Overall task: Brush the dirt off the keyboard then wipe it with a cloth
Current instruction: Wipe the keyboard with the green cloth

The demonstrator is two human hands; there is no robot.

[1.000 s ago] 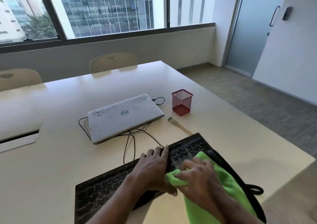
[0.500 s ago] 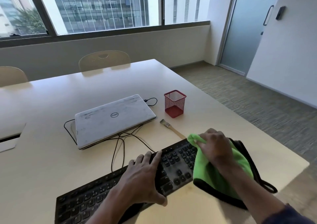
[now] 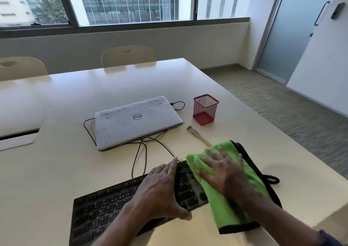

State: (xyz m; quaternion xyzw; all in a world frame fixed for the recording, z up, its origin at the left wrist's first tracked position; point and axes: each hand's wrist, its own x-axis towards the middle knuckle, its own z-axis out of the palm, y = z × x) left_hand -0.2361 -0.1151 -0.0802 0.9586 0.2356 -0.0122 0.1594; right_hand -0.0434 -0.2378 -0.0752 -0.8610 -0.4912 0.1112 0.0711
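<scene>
A black keyboard (image 3: 105,210) lies slanted on the pale table near the front edge. My left hand (image 3: 160,191) rests flat across its middle, thumb hooked over the near edge. My right hand (image 3: 224,172) presses flat, fingers spread, on a green cloth with black trim (image 3: 233,208) that covers the keyboard's right end. A small brush with a wooden handle (image 3: 197,135) lies on the table just beyond the cloth, its handle end hidden under it.
A closed white laptop (image 3: 135,121) with black cables (image 3: 143,151) sits behind the keyboard. A red mesh pen cup (image 3: 205,109) stands to its right. The table's right edge (image 3: 282,144) drops to carpet. Two chairs (image 3: 128,56) stand at the far side.
My right hand has slid the green cloth leftward and nearer over the keyboard's right end, after sweeping out from the middle. My left hand stays on the keyboard.
</scene>
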